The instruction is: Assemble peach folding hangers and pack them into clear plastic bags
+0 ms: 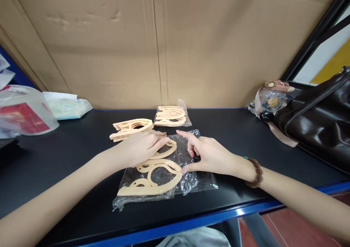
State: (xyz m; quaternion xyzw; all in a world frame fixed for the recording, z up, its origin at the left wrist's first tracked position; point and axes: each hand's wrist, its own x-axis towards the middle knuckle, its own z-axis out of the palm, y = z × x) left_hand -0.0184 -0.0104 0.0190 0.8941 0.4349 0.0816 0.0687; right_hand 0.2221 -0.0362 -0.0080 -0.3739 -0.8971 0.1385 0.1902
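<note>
Beige folding clothes hangers [164,190] lie in a clear plastic bag [188,183] on the black table. My left hand [144,146] rests over the upper hanger in the bag, fingers stretched out and thumb alongside; what lies under the palm is hidden. On the bag's right side is my right hand [210,154], its index finger and thumb spread wide and the other fingers curled. The right thumb tip touches the plastic near the hanger's rounded end. Just beyond my left hand sits a loose stack of hangers [133,125], partly covered by that hand.
Another bagged set of hangers [171,115] lies at the back, near the cardboard wall [109,50]. To the left are a translucent plastic container [27,110] and a white soft pack [69,106]. A strapped clear bottle [273,95] and a dark bag [319,119] stand right.
</note>
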